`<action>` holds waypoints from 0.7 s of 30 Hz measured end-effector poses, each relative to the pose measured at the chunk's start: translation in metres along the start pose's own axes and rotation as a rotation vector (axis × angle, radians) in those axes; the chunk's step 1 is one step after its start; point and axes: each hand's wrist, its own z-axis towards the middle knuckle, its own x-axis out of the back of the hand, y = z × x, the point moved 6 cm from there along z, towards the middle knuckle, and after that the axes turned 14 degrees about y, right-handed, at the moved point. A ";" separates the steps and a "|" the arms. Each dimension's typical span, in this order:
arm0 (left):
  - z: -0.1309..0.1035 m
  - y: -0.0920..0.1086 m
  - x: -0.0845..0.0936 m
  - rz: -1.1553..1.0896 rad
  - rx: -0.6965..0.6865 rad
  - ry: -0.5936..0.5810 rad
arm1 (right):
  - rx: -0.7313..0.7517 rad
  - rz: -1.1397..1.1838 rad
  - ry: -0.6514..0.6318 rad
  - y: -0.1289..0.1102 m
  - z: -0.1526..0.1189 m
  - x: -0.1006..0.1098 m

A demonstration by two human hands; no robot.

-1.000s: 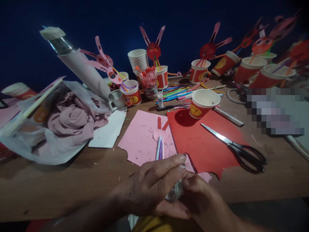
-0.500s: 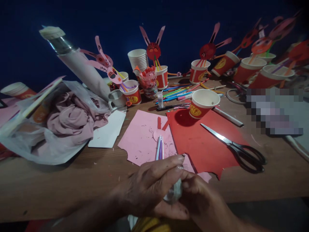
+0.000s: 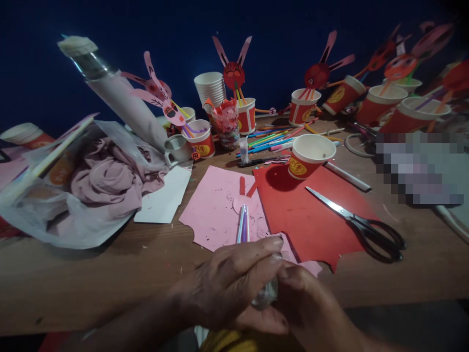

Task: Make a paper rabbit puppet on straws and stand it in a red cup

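Both hands are closed together at the table's front edge around what looks like a roll of clear tape (image 3: 266,296), mostly covered by fingers. My left hand (image 3: 229,283) lies over its top, fingers together. From the right, my right hand (image 3: 306,298) wraps it, thumb near the left fingertips. Just beyond, white and purple straws (image 3: 243,226) run up to a pink paper disc (image 3: 242,203) with two red paper strips (image 3: 247,186) like ears. The straws' near ends are hidden behind my left hand. Under them lies a pink paper sheet (image 3: 205,210) with cut edges.
Black-handled scissors (image 3: 351,220) lie open on a red sheet (image 3: 289,210), near a paper cup (image 3: 309,159). Several pens (image 3: 271,139) and rabbit-faced cups (image 3: 306,105) stand behind. At left are a plastic bag with cloth (image 3: 106,178) and a leaning flask (image 3: 122,102).
My hands have shifted very slightly to the right and turned a little, covering more of the clear roll. The things on the table have stayed put.
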 end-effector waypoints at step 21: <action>-0.007 -0.002 -0.003 -0.006 0.026 0.043 | 0.064 -0.100 0.033 -0.003 0.000 0.002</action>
